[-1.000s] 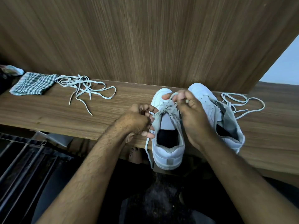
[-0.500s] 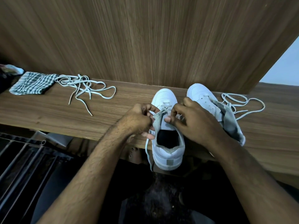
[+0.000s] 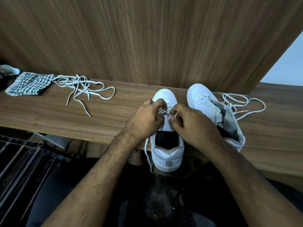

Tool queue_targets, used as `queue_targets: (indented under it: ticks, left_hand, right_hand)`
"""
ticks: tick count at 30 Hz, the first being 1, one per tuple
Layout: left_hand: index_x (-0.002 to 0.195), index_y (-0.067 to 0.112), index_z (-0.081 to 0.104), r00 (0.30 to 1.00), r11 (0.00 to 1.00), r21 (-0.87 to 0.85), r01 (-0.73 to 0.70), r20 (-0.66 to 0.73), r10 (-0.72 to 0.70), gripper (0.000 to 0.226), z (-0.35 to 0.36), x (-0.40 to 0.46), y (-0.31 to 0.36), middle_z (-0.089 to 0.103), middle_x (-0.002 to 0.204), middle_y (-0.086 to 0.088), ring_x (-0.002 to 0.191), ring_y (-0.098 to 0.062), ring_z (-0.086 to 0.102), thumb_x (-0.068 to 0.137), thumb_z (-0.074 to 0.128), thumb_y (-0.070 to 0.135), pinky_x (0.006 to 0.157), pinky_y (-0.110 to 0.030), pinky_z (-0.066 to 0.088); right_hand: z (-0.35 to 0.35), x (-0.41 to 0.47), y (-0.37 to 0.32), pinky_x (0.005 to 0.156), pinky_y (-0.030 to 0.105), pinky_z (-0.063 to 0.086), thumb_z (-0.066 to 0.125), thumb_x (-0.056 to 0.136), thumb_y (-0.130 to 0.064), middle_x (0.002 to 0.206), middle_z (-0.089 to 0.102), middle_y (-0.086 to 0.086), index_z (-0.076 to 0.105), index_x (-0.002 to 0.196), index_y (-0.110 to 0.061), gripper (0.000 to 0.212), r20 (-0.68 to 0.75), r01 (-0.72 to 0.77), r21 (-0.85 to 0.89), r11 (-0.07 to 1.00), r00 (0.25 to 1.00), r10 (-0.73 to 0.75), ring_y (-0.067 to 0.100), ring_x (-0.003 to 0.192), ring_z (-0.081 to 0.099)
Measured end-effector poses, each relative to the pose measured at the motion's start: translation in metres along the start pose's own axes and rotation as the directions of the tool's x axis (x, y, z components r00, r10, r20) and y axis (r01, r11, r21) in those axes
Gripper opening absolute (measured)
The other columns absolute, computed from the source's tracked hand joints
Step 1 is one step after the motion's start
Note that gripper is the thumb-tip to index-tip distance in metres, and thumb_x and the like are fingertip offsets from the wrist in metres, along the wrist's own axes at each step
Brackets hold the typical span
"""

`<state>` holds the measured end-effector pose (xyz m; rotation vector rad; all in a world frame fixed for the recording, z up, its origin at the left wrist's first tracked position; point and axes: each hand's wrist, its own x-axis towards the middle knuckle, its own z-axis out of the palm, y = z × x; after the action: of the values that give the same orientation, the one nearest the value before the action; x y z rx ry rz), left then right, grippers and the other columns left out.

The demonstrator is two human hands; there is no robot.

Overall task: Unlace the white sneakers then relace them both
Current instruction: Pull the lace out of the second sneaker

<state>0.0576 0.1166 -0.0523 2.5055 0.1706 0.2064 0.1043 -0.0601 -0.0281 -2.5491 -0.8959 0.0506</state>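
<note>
Wood-grain wall panel behind a long wooden counter [image 3: 114,118], seen from above. Near the middle, one white sneaker [image 3: 167,145] with its heel overhanging the near edge, toe pointing away. Both hands over its tongue: left hand [image 3: 147,118] and right hand [image 3: 190,123], each with a tight fingertip grip, pinching the lace [image 3: 164,111] where it crosses the lower eyelets; exactly which eyelet is being worked, impossible to tell behind the fingers. One loose lace end hanging down the left side of the shoe past the counter edge. Just to the right, the second sneaker [image 3: 201,100], seemingly unlaced, tongue flopped open, with its lace [image 3: 242,105] lying in loops at the far right. Far left, another tangled lace [image 3: 82,87] touching a folded checked cloth [image 3: 29,84]. Judged as partway through lacing or unlacing the first shoe, direction unclear. Risks from here: the overhanging shoe tipping off the counter under a hard tug; the dangling end slipping back through an eyelet; uneven lace lengths from pulling one side more; mixing up the spare laces.
</note>
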Motion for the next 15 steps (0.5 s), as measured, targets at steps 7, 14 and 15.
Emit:
queue_targets:
  ticks: [7, 14, 15]
  left_hand:
    - [0.077, 0.025, 0.053, 0.998, 0.948, -0.314, 0.050, 0.045, -0.037, 0.023, 0.005, 0.006, 0.003, 0.051, 0.084, -0.002, 0.075, -0.014, 0.049, 0.088, 0.072, 0.016, 0.070, -0.032, 0.042]
    - [0.051, 0.023, 0.037, 0.810, -0.285, -0.949, 0.136, 0.272, -0.519, 0.049, -0.018, 0.005, 0.013, 0.033, 0.046, 0.006, 0.043, -0.010, 0.034, 0.094, 0.057, 0.033, 0.059, -0.025, 0.037]
    - [0.055, 0.022, 0.038, 0.808, -0.174, -0.967, 0.189, 0.253, -0.532, 0.048, -0.018, 0.006, 0.015, 0.031, 0.046, 0.007, 0.040, -0.009, 0.029, 0.096, 0.059, 0.036, 0.052, -0.023, 0.029]
  right_hand:
    - [-0.004, 0.011, 0.015, 0.075, 0.040, 0.055, 0.058, 0.091, -0.023, 0.083, 0.069, -0.004, 0.064, 0.097, -0.023, 0.008, -0.017, -0.200, 0.146, 0.969, 0.979, 0.205, 0.021, 0.080, 0.064]
    - [-0.004, 0.013, 0.018, 0.078, 0.035, 0.053, 0.060, 0.091, -0.020, 0.089, 0.069, -0.012, 0.066, 0.101, -0.026, 0.013, 0.027, -0.225, 0.255, 0.940, 0.974, 0.226, 0.013, 0.085, 0.064]
    - [-0.004, 0.013, 0.017, 0.075, 0.035, 0.053, 0.060, 0.091, -0.021, 0.084, 0.067, -0.012, 0.066, 0.100, -0.027, 0.012, 0.026, -0.218, 0.248, 0.944, 0.976, 0.218, 0.013, 0.081, 0.062]
